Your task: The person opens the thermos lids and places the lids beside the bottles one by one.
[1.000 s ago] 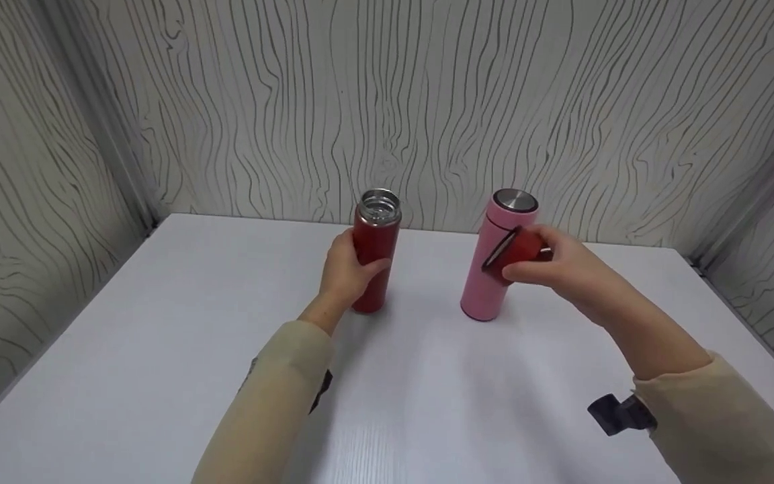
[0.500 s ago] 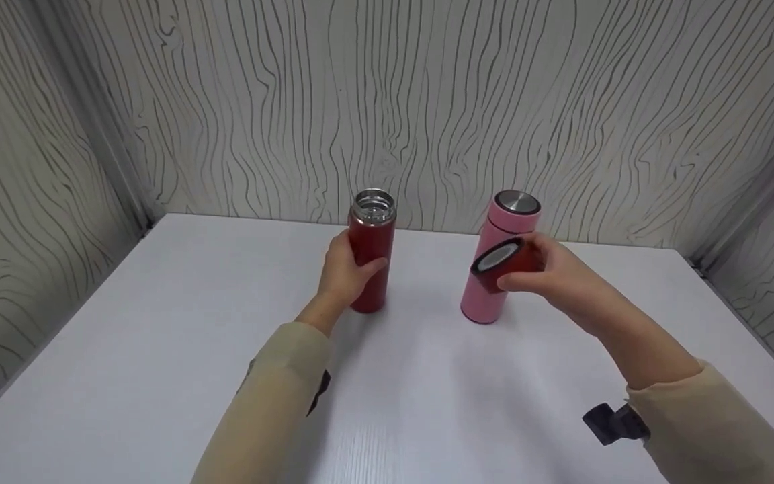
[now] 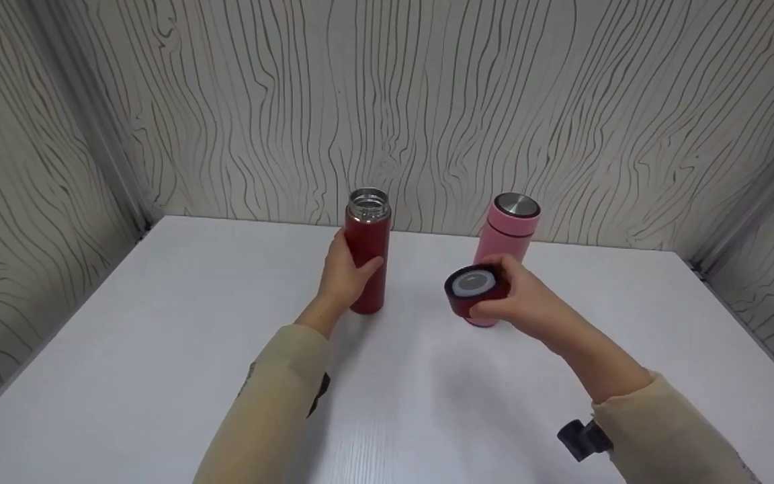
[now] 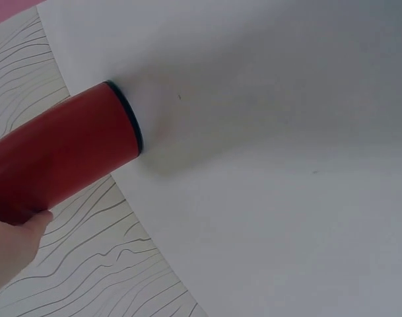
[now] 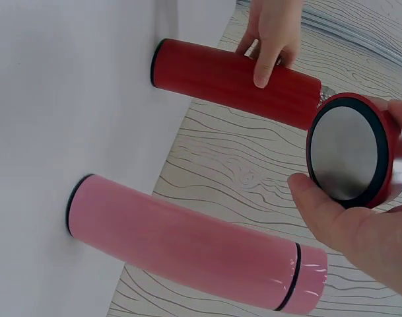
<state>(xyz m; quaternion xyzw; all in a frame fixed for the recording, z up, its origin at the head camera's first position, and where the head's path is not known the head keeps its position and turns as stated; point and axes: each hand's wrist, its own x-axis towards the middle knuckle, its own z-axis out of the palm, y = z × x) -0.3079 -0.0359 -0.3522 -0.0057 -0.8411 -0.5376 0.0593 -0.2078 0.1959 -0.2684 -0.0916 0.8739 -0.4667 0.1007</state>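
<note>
A red thermos bottle [image 3: 369, 249] stands upright and uncapped on the white table, its steel mouth showing. My left hand [image 3: 345, 274] grips its body from the left side, thumb across the front. My right hand [image 3: 525, 296] holds the red lid [image 3: 471, 289] in the air, its pale inner side facing up in the head view. In the right wrist view the lid's round metal top [image 5: 344, 153] shows between thumb and fingers. Just behind the lid a pink thermos bottle [image 3: 509, 232] stands upright with its steel-topped cap on; lid and hand hide part of its body.
The white table [image 3: 158, 376] ends at a wood-grain patterned wall [image 3: 279, 107] behind both bottles. Similar panels stand at left and right. A dark wrist-camera mount [image 3: 583, 440] sticks out from the right sleeve.
My right hand has moved left and toward me with the red lid, turning its inner side upward. The red bottle has shifted very slightly left in the view, still in my left hand.
</note>
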